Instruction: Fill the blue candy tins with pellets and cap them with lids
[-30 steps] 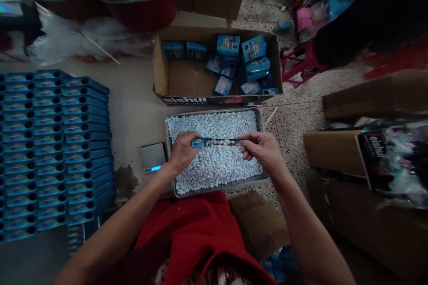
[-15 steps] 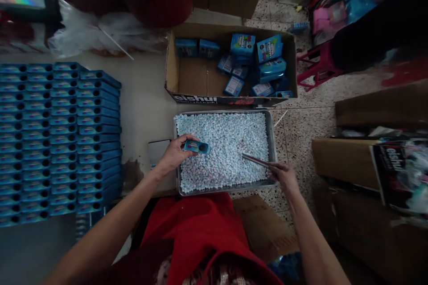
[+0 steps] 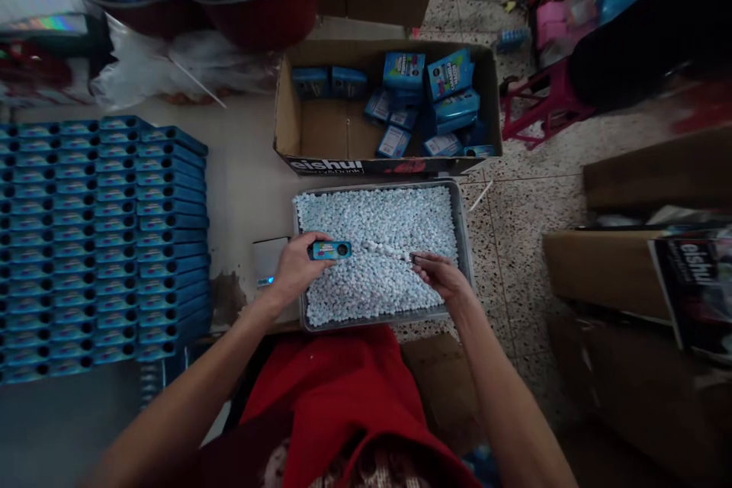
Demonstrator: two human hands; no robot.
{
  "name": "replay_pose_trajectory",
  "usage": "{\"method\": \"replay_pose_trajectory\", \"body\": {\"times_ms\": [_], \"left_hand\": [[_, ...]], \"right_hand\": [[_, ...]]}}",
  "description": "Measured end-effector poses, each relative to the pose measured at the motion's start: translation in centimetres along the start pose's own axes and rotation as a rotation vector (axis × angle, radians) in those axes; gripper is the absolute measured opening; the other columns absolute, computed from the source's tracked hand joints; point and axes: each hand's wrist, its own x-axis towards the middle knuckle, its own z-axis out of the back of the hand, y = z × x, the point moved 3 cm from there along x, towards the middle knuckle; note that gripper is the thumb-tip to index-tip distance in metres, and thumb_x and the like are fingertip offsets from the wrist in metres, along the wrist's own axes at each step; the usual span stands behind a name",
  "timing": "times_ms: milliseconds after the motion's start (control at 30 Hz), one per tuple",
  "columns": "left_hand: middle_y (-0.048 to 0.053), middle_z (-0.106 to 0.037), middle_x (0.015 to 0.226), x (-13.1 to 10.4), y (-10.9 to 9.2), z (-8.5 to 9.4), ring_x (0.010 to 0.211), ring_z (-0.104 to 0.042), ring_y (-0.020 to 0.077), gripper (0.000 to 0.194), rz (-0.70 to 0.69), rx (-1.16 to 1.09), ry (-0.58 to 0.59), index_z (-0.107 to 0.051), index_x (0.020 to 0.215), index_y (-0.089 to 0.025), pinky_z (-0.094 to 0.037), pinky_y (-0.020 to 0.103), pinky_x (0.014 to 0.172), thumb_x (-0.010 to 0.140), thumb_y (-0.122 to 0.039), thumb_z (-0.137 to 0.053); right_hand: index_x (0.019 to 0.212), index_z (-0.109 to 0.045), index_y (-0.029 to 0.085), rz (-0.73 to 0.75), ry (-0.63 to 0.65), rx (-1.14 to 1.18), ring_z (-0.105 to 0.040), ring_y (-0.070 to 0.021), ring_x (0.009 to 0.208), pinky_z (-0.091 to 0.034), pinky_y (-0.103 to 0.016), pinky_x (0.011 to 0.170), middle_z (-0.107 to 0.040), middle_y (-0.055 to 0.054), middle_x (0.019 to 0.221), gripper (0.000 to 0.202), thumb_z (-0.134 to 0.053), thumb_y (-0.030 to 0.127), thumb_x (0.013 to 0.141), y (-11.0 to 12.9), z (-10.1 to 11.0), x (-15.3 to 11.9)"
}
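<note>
My left hand [image 3: 298,263] grips a small blue box [image 3: 330,250] with a round dark hole at its right end, held over the tray. My right hand [image 3: 443,274] is closed on the end of a long narrow scoop [image 3: 410,257], mostly hidden under a row of pale pellets lying along it. The scoop's far end points left at the box, close to its holed end. Beneath both hands, a metal tray [image 3: 464,244] is filled with small white and pale blue pellets [image 3: 371,293].
Stacked blue boxes [image 3: 114,244] stand at the left. Behind the tray sits a cardboard carton [image 3: 320,130] with loose blue boxes [image 3: 451,76]. A small scale [image 3: 268,255] is left of the tray. Metal bowls [image 3: 257,8] are at the back; a person's dark-clothed leg [image 3: 623,46] is by a pink stool [image 3: 537,107].
My right hand has moved left and slightly up, and the scoop now carries a row of pellets near the box. The blue box has shifted slightly left and turned level.
</note>
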Motion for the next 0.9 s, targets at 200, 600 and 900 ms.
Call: {"method": "replay_pose_trajectory", "body": {"times_ms": [200, 600, 900], "left_hand": [[0.003, -0.071, 0.104, 0.3, -1.8, -2.4, 0.102, -0.064, 0.0246, 0.038, -0.114, 0.01, -0.021, -0.072, 0.104, -0.024, -0.049, 0.038, 0.094, 0.068, -0.016, -0.079], [0.005, -0.072, 0.104, -0.3, -2.4, -3.0, 0.104, -0.062, 0.029, 0.036, -0.157, -0.047, -0.028, -0.072, 0.1, -0.024, -0.047, 0.042, 0.096, 0.066, -0.013, -0.075], [0.006, -0.073, 0.1, -0.6, -2.6, -3.1, 0.101, -0.061, 0.0279, 0.03, -0.236, -0.004, -0.008, -0.071, 0.098, -0.022, -0.047, 0.04, 0.093, 0.069, -0.011, -0.07]], "right_hand": [[0.093, -0.078, 0.012, 0.11, 0.074, -0.176, -0.056, -0.007, 0.044, -0.044, -0.015, 0.04, -0.068, -0.002, 0.059, 0.039, -0.088, 0.033, 0.062, 5.9, -3.0, -5.0], [0.091, -0.072, 0.014, 0.397, -0.037, -0.585, -0.06, -0.0103, 0.041, -0.046, -0.019, 0.038, -0.065, 0.001, 0.056, 0.02, -0.067, 0.027, 0.077, 10.6, -9.5, -11.4], [0.095, -0.072, 0.012, 0.387, -0.037, -0.548, -0.061, -0.0106, 0.044, -0.047, -0.019, 0.041, -0.066, 0.001, 0.059, 0.029, -0.071, 0.036, 0.078, 8.9, -8.6, -11.6]]}}
